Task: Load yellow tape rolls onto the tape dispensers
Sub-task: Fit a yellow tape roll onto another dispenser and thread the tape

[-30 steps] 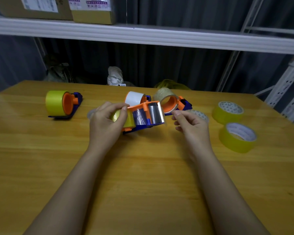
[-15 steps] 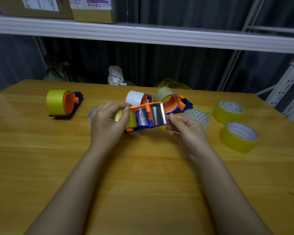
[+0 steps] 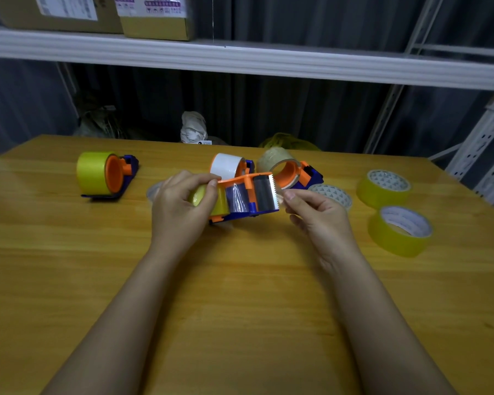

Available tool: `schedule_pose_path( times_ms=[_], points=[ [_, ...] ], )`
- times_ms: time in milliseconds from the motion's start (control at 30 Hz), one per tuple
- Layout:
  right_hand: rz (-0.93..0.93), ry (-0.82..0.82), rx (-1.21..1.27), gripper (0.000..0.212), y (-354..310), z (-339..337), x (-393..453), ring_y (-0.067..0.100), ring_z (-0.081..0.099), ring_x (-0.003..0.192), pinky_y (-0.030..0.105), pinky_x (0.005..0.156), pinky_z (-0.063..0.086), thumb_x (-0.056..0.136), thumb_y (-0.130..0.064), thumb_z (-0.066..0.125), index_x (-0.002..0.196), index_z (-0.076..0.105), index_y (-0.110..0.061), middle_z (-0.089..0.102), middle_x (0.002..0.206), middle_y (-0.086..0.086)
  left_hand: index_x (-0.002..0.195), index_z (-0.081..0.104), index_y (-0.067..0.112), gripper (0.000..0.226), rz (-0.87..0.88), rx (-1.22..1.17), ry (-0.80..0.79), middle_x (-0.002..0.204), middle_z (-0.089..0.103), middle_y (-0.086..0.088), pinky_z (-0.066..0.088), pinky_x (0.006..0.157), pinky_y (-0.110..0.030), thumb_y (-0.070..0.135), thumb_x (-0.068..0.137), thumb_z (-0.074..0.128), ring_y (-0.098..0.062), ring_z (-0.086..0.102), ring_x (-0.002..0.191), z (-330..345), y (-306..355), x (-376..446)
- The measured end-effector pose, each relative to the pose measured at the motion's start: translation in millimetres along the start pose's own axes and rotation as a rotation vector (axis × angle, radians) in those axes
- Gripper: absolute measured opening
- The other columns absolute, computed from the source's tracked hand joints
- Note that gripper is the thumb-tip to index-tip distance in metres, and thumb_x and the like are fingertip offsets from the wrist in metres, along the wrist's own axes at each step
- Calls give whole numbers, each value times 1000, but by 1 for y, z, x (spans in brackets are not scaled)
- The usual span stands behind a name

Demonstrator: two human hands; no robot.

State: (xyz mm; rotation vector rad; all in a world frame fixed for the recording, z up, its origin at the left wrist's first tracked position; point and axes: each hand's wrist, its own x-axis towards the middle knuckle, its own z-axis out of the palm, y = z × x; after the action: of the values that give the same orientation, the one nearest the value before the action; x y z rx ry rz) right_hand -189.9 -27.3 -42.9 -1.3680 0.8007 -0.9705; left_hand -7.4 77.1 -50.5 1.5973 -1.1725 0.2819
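My left hand grips the yellow tape roll on the tape dispenser, half hiding it; my right hand pinches the barely visible tape end.

Held dispenser mid-table, loaded dispenser far to its left, two dispensers just behind, three loose rolls to its right.

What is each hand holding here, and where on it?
The left hand grips the tape dispenser around its yellow tape roll. The right hand pinches the clear tape end just past the toothed blade.
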Motion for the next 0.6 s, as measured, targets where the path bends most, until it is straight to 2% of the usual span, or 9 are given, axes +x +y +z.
schedule_pose_path(
  times_ms=[133,233,467,600],
  points=[
    [-68,37,-22,13,0,0,0,-3,65,81,12,67,51,85,-20,69,98,74,-17,73,86,-10,102,69,14,38,10,9,21,84,59,5,40,70,-21,41,87,47,-2,50,83,-1,1,0],
    [-120,65,-58,14,0,0,1,-1,66,87,14,73,52,84,-19,70,98,73,-17,73,91,-8,100,70,15,35,9,19,44,84,61,3,43,73,-32,39,87,48,-8,53,84,-1,4,0],
    [-142,126,20,13,0,2,0,3,65,90,16,74,53,85,-18,69,98,72,-19,72,95,-7,101,69,17,33,8,-10,29,85,61,3,46,74,-34,38,88,48,-7,53,86,-1,6,0],
    [-147,141,22,16,0,1,0,3,65,91,16,73,53,86,-19,68,101,73,-18,72,96,-7,101,69,16,31,2,-22,30,84,59,7,44,71,-27,36,88,50,-5,52,85,-1,8,-1]
  ],
)
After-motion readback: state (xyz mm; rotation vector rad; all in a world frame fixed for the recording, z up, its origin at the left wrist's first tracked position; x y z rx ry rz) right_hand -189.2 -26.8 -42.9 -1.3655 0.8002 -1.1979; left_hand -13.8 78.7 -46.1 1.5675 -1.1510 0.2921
